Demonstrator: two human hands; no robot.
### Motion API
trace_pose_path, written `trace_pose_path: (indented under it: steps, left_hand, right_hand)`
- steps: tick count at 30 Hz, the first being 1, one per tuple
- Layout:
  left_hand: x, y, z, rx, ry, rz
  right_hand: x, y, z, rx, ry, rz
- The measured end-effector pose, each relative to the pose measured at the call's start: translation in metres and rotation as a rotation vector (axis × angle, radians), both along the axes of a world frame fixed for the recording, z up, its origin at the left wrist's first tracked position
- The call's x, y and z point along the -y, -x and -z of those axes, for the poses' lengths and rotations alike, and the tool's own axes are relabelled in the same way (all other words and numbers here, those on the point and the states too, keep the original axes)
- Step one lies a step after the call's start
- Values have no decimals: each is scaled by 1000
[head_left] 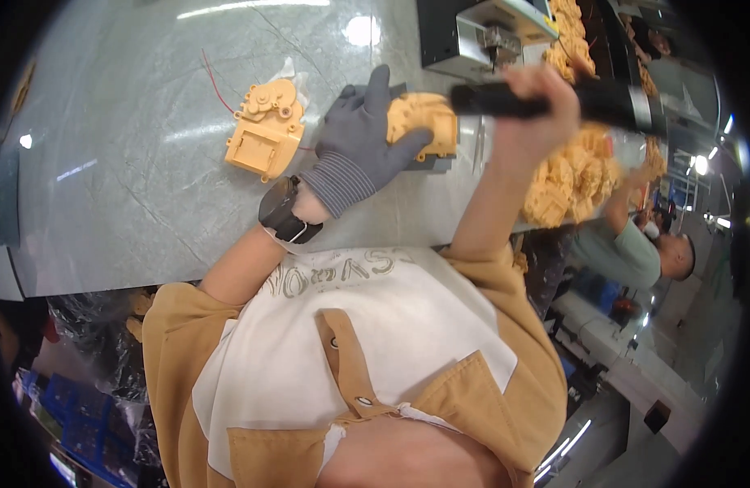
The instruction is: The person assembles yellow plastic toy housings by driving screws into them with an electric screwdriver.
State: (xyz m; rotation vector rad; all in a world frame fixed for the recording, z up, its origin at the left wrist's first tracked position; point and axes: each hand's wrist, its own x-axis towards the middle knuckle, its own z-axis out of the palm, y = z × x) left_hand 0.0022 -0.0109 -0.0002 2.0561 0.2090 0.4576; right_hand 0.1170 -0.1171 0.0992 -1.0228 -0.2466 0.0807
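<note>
The left hand (354, 134), in a grey knitted glove, is holding a yellow-orange housing (428, 124) against a dark block (441, 164) on the grey table (147, 171); the thumb lies over the lower part of the housing, and the other fingers are at its left side. The right hand (547, 102), which is bare, is clenched around a thick black tool (610, 104), held nearly level and blurred. The left end of this tool is near the upper right corner of the housing, but I cannot tell if the two are touching. On the left wrist there is a black watch (281, 207). To the left of the gloved hand lies a second housing (265, 138) of the same colour, with a red wire (214, 81) going up from it. Beyond the tool stands a black and metal machine (464, 41). At the right, a heap of similar parts (563, 187) lies near a co-worker (627, 252).
</note>
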Motion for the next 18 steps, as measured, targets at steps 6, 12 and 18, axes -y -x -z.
trace_pose_path:
  steps: [6, 12, 18]
  left_hand:
    - [1, 14, -51, 130, 550, 70]
    - [-21, 31, -61, 388, 198, 25]
    - [-65, 169, -69, 337, 410, -596]
  right_hand:
    - [93, 44, -34, 286, -266, 197]
    - [92, 50, -25, 218, -319, 86]
    - [88, 43, -13, 156, -298, 22]
